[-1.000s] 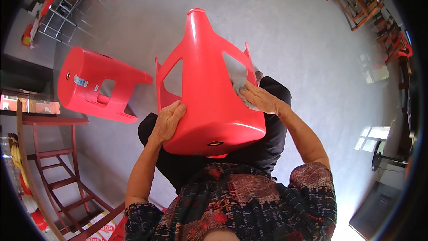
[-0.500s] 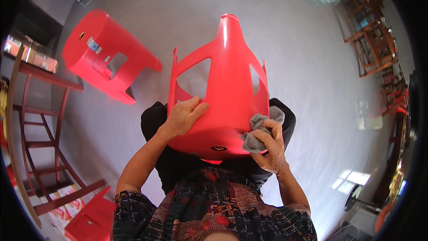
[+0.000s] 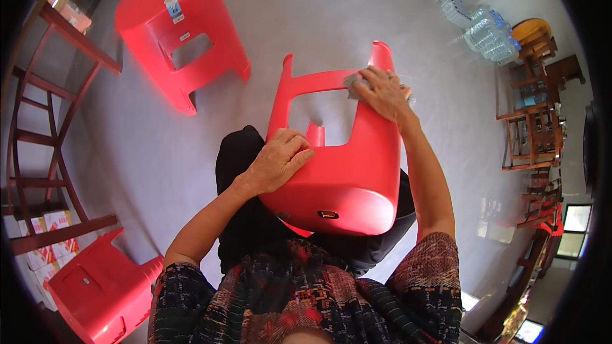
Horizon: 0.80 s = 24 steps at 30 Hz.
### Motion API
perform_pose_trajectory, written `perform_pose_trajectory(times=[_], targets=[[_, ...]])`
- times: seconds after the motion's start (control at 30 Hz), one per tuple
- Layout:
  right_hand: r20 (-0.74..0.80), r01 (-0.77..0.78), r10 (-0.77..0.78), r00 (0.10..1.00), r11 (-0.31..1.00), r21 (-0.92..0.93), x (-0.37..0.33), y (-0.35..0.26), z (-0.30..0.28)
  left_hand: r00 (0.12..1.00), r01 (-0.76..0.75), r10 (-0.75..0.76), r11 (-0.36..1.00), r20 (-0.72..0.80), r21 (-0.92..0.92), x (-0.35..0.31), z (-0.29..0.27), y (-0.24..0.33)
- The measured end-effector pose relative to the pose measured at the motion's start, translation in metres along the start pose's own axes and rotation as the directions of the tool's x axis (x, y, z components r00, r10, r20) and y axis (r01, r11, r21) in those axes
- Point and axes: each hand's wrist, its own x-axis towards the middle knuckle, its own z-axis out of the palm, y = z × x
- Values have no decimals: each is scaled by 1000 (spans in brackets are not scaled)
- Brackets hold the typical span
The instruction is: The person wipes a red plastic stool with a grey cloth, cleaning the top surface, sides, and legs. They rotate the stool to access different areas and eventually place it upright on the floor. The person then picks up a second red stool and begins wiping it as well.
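Observation:
A red plastic stool [image 3: 338, 172] lies tipped across my lap, its seat toward me and its legs pointing away. My left hand [image 3: 278, 160] grips the stool's side at the edge of its large opening, fingers curled over the rim. Out along the right leg, my right hand [image 3: 383, 93] presses a grey cloth [image 3: 354, 84] against the red plastic. Part of the cloth is hidden under the palm and fingers. My knees in black trousers [image 3: 239, 162] show beneath the stool.
A second red stool [image 3: 191, 32] stands on the grey floor at the far left, another [image 3: 105, 283] at the near left. A dark wooden frame [image 3: 48, 134] leans beside white boxes [image 3: 54, 236]. Clear plastic bottles [image 3: 491, 35] and wooden chairs [image 3: 532, 134] line the right side.
The stool on my lap has turned, so a side with a large opening faces up. My right hand has moved away from me with the cloth, from near the seat to a leg.

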Motion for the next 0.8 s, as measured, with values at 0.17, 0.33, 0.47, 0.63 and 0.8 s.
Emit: perform_pose_trajectory(times=[0.17, 0.33, 0.47, 0.63, 0.8], targets=[[131, 304, -281, 951, 927, -219, 13, 13, 4, 965, 114, -172, 955, -196, -275, -17, 6, -48], [-41, 256, -264, 964, 957, -138, -59, -29, -7, 977, 171, -200, 940, -70, -294, -18, 22, -42], [-31, 406, -420, 907, 892, -200, -117, -94, -28, 968, 177, -249, 708, -8, -684, -29, 13, -46], [-3, 610, -623, 782, 766, -206, -135, -155, -17, 997, 65, -10, 659, 78, -749, -25, 12, -50], [-45, 711, -750, 660, 642, -286, -136, -185, 15, 996, 89, -55, 579, 70, -810, -28, -2, -42]])
